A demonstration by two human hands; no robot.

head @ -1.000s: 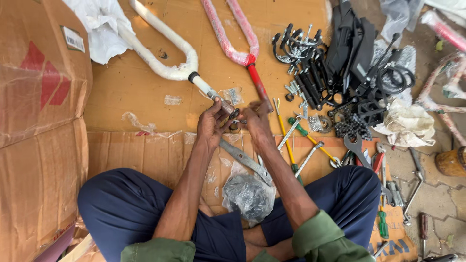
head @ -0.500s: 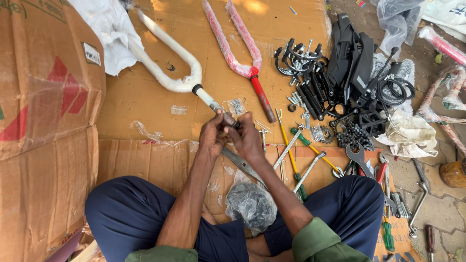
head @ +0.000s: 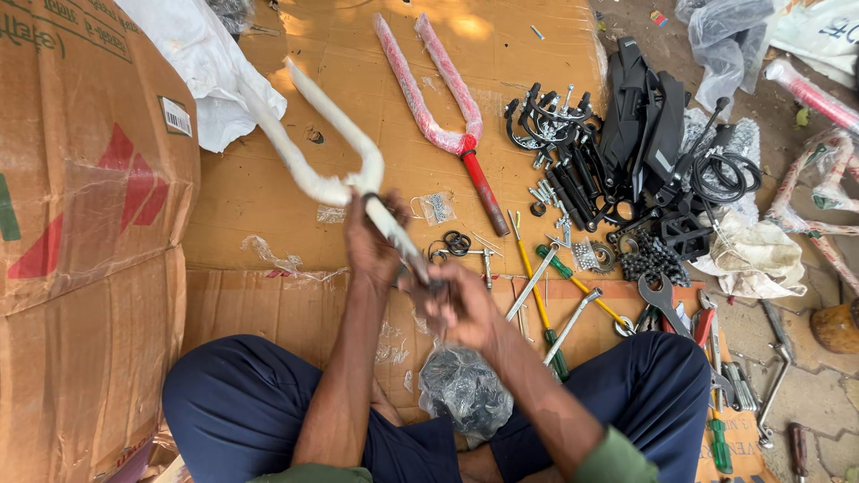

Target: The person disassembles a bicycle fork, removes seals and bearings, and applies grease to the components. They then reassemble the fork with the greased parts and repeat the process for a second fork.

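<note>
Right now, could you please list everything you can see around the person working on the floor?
White-wrapped bicycle fork: one, white, lifted above the cardboard, stem held in both hands.
Pink-wrapped fork: one, pink with red stem, lying on the cardboard mat.
Cardboard box: one, brown, at the left edge.
Black bicycle parts: a pile, black, upper right.
Chain: one, dark, bunched right of centre.
Screwdrivers: several, yellow and green handles, near the right knee.
Spanner: one, grey, beside the screwdrivers.
Plastic bag: one, clear over dark contents, between the legs.
Left hand: gripping the fork stem.
Right hand: closed at the stem's lower end.
</note>
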